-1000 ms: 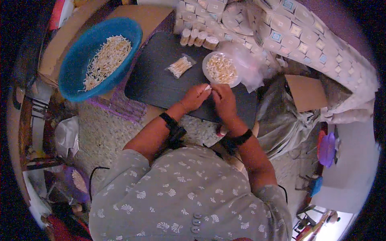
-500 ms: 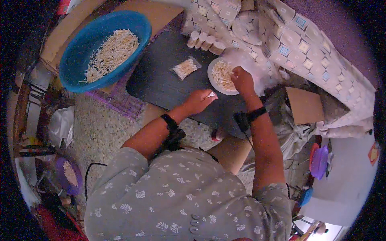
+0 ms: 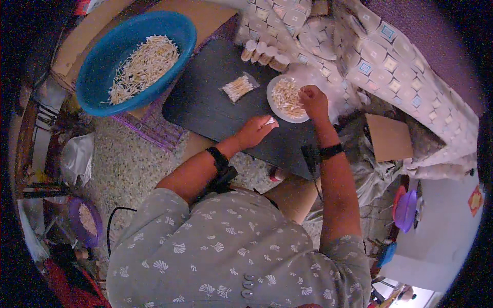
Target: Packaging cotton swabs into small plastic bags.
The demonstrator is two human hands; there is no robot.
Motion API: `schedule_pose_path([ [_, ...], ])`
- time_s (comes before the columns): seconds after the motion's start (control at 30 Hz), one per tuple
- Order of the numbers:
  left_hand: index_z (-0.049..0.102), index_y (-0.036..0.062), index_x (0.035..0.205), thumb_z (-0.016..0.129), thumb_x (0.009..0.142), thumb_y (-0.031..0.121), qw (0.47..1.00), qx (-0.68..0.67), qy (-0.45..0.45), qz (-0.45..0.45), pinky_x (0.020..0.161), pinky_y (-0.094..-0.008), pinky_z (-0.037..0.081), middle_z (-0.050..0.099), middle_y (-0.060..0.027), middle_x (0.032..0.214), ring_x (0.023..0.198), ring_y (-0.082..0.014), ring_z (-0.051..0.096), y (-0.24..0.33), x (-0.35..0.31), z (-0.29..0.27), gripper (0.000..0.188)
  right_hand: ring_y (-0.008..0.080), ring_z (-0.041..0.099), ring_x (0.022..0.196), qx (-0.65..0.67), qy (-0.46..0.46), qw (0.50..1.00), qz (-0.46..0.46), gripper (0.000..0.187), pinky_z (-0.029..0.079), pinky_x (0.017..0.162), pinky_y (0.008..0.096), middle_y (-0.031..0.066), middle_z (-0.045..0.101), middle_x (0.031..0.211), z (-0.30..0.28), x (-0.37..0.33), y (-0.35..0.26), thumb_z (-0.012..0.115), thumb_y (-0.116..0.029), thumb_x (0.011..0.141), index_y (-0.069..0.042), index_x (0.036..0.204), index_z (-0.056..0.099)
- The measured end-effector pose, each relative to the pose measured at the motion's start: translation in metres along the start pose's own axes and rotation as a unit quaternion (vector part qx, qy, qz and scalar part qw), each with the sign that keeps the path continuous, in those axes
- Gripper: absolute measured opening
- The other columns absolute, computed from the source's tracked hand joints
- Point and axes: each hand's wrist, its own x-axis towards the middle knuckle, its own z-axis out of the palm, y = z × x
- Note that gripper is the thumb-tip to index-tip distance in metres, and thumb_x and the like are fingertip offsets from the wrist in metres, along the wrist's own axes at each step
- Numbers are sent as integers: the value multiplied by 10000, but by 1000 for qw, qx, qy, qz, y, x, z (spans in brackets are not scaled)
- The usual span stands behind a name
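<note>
My left hand (image 3: 255, 131) is closed over the near side of the dark table. White tips of cotton swabs (image 3: 269, 121) stick out between its thumb and fingers; the rest of them is hidden in the palm. A round white bowl (image 3: 273, 104) of loose cotton swabs (image 3: 287, 97) stands just beyond. Over its right rim is my right hand (image 3: 314, 101), its fingers pinched together. Whatever lies between those fingertips is too small to make out. A clear bag of cotton swabs (image 3: 239, 88) lies left of the bowl, touched by neither hand.
A large blue basin (image 3: 92, 92) heaped with cotton swabs stands at the far left. Several round tubs of swabs (image 3: 262, 53) line the table's back edge. Thin clear plastic (image 3: 336, 95) lies right of the bowl, near a cardboard piece (image 3: 389, 136). Patterned cloth (image 3: 370, 51) drapes behind.
My right hand has shifted slightly to the right over the bowl's rim, fingers still pinched. The left hand stays in nearly the same place, still closed on the swabs.
</note>
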Motion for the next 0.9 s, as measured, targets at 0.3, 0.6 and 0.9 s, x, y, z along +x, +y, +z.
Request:
schedule_pose_path([
  [0.3, 584, 13, 917, 594, 880, 263, 999, -25, 13, -26, 625, -338, 436, 604, -101, 748, 658, -175, 532, -7, -2, 6, 253, 130, 621, 722, 407, -54, 902, 131, 154, 511, 592, 258, 69, 660, 883, 6, -101, -52, 572, -155, 894, -33, 978, 614],
  [0.6, 587, 30, 887, 616, 854, 242, 998, 31, -3, 61, 595, -364, 445, 618, -118, 742, 651, -231, 584, 0, 1, 3, 216, 109, 589, 678, 429, -33, 888, 159, 128, 492, 603, 251, 37, 638, 823, 35, -132, -43, 587, -157, 884, -50, 948, 620],
  [0.9, 578, 55, 889, 633, 838, 234, 999, 39, -2, -36, 605, -359, 449, 618, -114, 769, 663, -223, 583, -5, -2, 4, 194, 106, 584, 686, 398, -4, 902, 168, 115, 480, 597, 262, 30, 635, 832, 34, -140, -36, 613, -152, 866, -58, 932, 623],
])
